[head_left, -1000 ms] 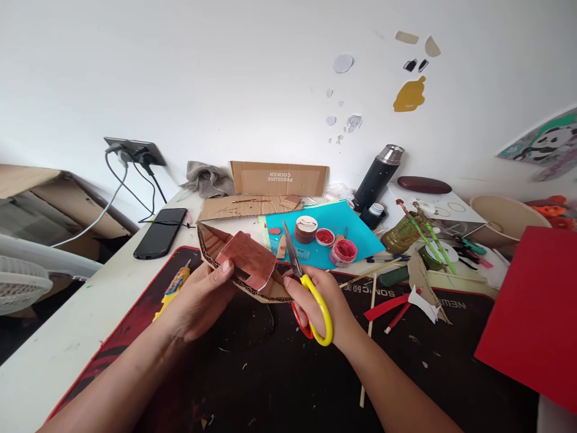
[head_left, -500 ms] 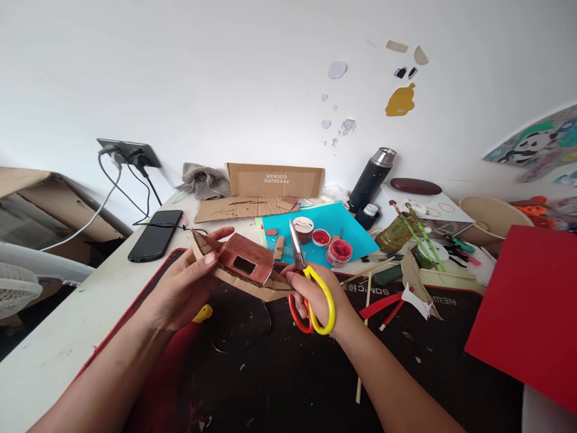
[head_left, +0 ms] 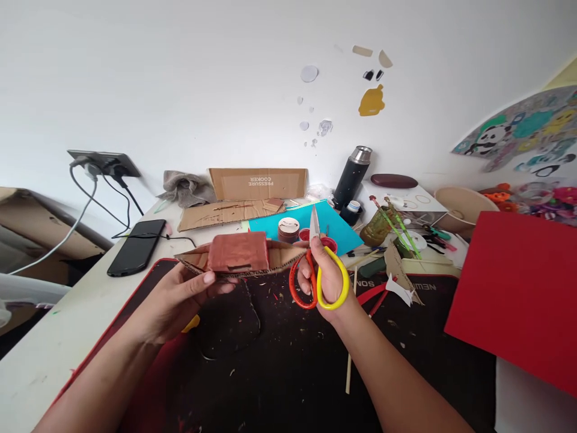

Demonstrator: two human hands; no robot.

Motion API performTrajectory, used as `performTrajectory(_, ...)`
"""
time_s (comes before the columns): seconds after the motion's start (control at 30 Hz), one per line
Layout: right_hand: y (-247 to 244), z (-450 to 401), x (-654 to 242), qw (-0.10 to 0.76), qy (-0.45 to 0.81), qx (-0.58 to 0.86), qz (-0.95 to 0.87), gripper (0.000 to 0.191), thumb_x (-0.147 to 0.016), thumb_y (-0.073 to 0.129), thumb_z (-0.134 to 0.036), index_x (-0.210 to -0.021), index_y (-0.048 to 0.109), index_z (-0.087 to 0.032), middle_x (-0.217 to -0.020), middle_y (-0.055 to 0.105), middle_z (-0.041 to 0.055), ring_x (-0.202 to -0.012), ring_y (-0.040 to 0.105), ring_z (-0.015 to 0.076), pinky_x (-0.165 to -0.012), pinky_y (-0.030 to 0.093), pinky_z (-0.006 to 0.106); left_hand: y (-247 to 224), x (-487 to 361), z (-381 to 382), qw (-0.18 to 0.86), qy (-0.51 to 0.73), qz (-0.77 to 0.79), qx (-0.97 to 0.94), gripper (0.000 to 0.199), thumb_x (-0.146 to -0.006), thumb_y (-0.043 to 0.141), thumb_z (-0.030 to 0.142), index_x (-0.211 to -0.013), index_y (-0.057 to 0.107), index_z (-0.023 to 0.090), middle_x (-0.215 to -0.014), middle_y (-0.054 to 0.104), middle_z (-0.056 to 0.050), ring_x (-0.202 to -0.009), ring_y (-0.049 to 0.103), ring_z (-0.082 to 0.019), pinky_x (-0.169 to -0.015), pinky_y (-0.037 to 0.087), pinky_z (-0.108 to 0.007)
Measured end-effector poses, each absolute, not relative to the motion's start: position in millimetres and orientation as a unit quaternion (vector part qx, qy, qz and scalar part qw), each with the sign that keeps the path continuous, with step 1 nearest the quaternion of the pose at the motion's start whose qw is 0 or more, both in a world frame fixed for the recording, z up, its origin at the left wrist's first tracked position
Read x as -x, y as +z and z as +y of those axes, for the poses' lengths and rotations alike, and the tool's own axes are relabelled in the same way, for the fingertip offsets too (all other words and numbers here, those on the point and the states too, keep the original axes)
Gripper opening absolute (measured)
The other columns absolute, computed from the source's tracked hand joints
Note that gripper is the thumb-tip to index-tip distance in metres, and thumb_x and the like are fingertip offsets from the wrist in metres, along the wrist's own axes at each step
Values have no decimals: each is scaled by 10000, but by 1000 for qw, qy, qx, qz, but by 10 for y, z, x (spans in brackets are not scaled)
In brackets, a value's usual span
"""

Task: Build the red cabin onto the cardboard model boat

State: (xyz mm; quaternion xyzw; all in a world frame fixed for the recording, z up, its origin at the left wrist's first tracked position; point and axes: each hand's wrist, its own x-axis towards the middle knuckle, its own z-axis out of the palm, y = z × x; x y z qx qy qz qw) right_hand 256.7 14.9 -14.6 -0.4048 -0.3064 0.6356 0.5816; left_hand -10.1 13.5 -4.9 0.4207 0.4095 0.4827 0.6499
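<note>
A boat-shaped model of brown corrugated cardboard [head_left: 283, 255] is held above the black, red-edged mat [head_left: 270, 367]. Its left part is pinched in the left hand [head_left: 175, 297], thumb against the near edge and fingers beneath. A reddish-brown painted, box-like cover [head_left: 238, 249] with a dark slot is seated at mid-model. Metal scissors with one red and one yellow loop [head_left: 314, 227] are gripped in the right hand [head_left: 332, 279], blades together and pointed away from the body.

The model's right tip lies right beside the scissors; whether contact is made cannot be told. Should the scissors be swung leftward, the tip could be bent or scored. With support seen chiefly at the left, the model could be tilted by a knock at its right end. The cover could be dented or loosened if the thumb were pressed harder. Red paint could be picked up by blade or cardboard if either were lowered onto the open pink-red paint tub [head_left: 331, 244] behind the right hand.
</note>
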Motion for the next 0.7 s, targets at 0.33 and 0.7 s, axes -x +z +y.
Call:
performTrajectory(0.33, -235, 115, -2483, 537, 643, 398, -374, 674, -844, 815, -761, -609, 516, -205, -490, 536, -58, -334, 500, 85, -347, 334, 195, -204, -18, 40, 643, 483, 420, -420, 639, -765, 992, 249, -1347, 728, 279, -1361, 806, -117, -1237, 777, -374, -970, 701, -445)
performTrajectory(0.7, -217, 150, -2558, 525, 595, 449, -411, 608, -873, 773, -737, -628, 557, -224, -446, 517, -54, -337, 507, 121, -341, 360, 224, -137, 193, 17, 760, 274, 257, -530, 1031, -785, 743, 883, -1636, 553, 334, -1651, 582, -177, -1540, 494, -526, -1113, 569, -620)
